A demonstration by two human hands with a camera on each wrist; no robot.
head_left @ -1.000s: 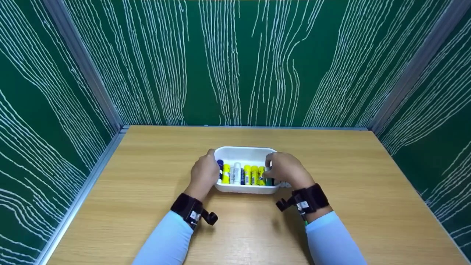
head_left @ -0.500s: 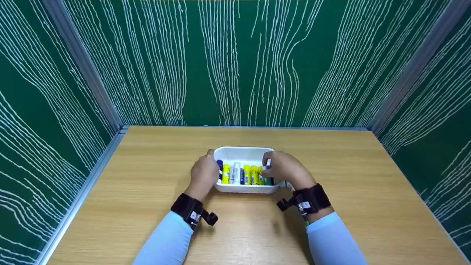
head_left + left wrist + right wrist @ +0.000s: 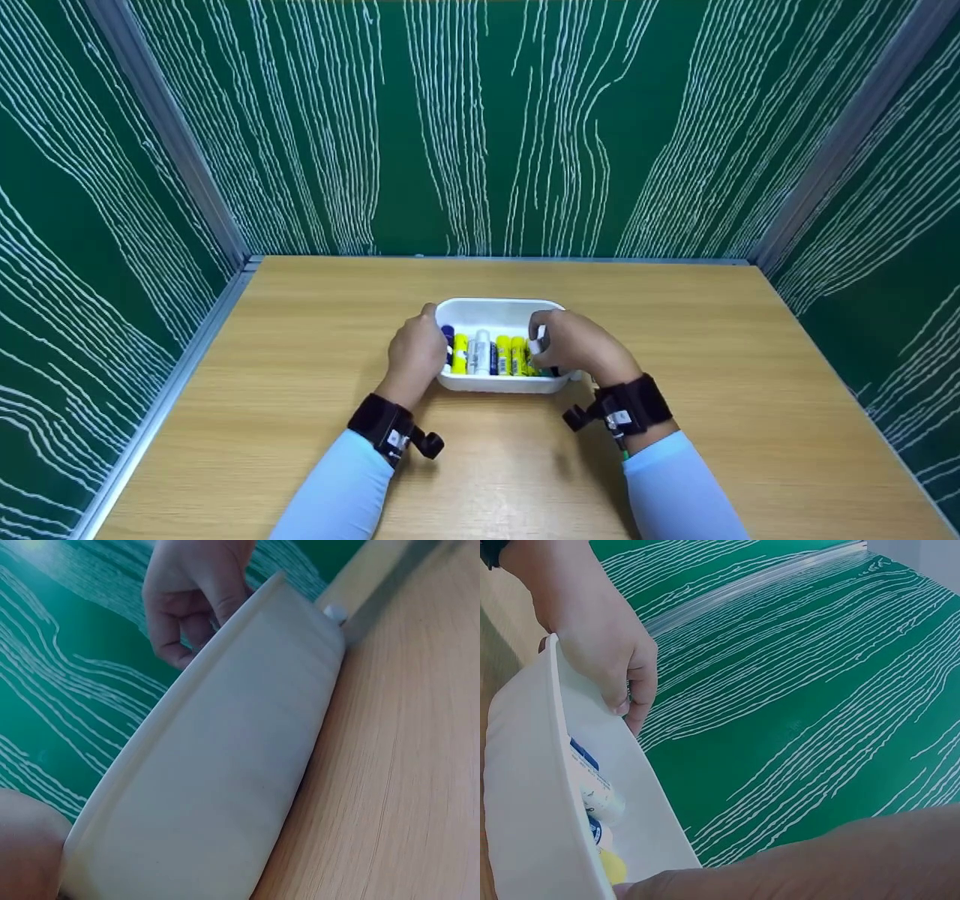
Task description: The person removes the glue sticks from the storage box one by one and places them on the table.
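Note:
A white plastic tray point(image 3: 501, 385) holds a row of glue sticks: yellow ones point(image 3: 503, 357), a white one point(image 3: 482, 352), and a dark blue-capped one point(image 3: 448, 337) at the left end. My left hand point(image 3: 418, 348) grips the tray's left end, thumb and fingers over the rim. At the right end, my right hand point(image 3: 587, 346) reaches over the rim and pinches a white-ended glue stick point(image 3: 535, 346) between thumb and fingers. Most of that stick is hidden by the hand. In the left wrist view, the tray's outer wall point(image 3: 202, 750) fills the middle.
The tray stands on a wooden table point(image 3: 315, 315). Green panels point(image 3: 525, 150) with wavy white lines enclose the back and sides, joined by grey metal posts point(image 3: 172, 135). A small white object point(image 3: 335, 613) lies beside the tray's far end.
My right fingers have shifted slightly left inside the tray, and the white end of the pinched glue stick shows more clearly. My left hand and the tray have barely moved.

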